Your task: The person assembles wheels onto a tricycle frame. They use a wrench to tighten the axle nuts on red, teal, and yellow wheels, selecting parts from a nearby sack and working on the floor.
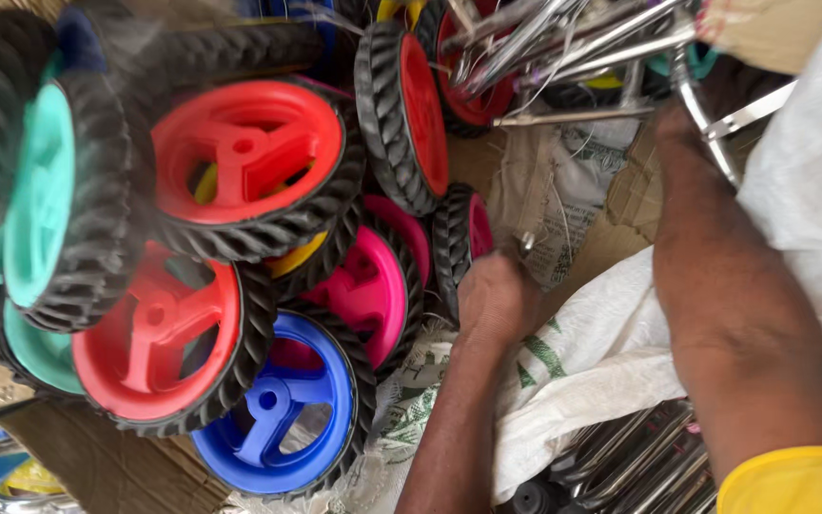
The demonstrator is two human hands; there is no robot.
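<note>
Left hand (pixel 495 297) pinched shut on a small metal pin (pixel 525 242) beside the pink wheel (pixel 370 286); keep it pinched. Right hand (pixel 692 114) grip on chrome frame tube (pixel 706 124): can't tell.

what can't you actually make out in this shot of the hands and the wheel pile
Head view only:
- Left hand: fingers curl away beside the pink wheel; what they grip is hidden.
- Right hand: fingers lost among the metal rods; grasp unclear.
- Teal wheel and the black tyres at top left: motion-blurred.
- Blue wheel: bottom edge nearly cut by the frame.
- White woven sack: contents covered.
</note>
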